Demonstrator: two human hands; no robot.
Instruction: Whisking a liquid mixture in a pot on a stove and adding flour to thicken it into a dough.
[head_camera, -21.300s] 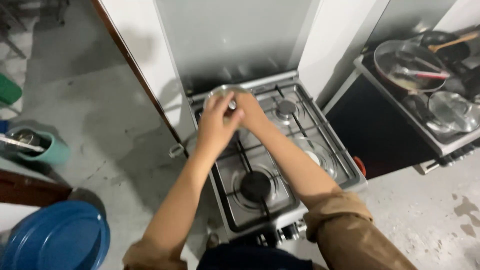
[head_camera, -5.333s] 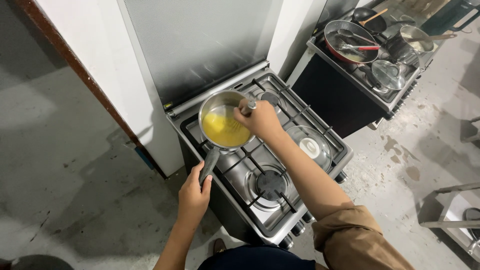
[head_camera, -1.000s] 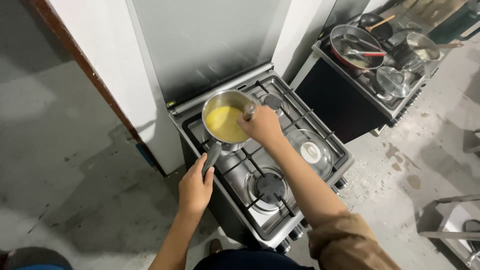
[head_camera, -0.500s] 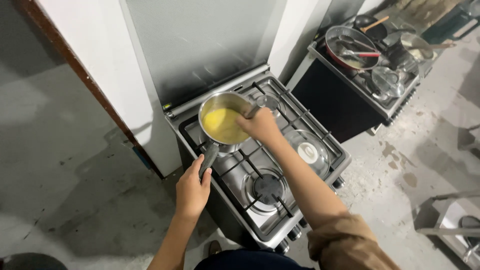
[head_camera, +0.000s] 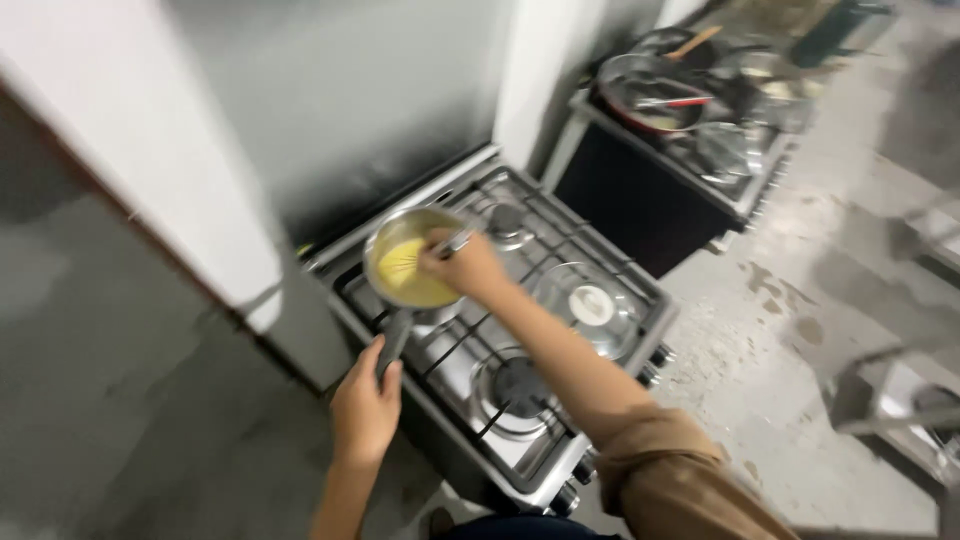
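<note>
A small metal saucepan (head_camera: 412, 270) is sitting on the rear left burner of a gas stove (head_camera: 500, 330), a little left of the middle of the frame, and it is holding a yellow liquid (head_camera: 415, 278) that fills most of its bowl. A whisk (head_camera: 425, 255) is dipping into the liquid, its wires showing over the yellow and its metal handle sticking out past the pan's upper right rim.

The right hand (head_camera: 468, 268) is reaching in from the lower right and closing tightly around the whisk handle, right over the pan's right edge. The left hand (head_camera: 365, 408) is coming up from the bottom of the frame, its fingers wrapping around the end of the pan's dark handle (head_camera: 393, 343), which is pointing down and to the left past the front of the stove. A tan sleeve (head_camera: 660, 475) is covering the right arm in the lower right.

On the stove's right rear burner a glass lid (head_camera: 590, 305) with a pale knob is lying flat. The front burner (head_camera: 518, 382), below the middle of the frame, is standing bare, and knobs are showing along the stove's front edge.

Behind the stove a steel splashback (head_camera: 340, 110) is rising between white walls. In the upper right a dark counter (head_camera: 660, 175) is carrying pans and bowls (head_camera: 700, 90), blurred by the camera. Grey concrete floor (head_camera: 120, 400) is filling the left and right sides.
</note>
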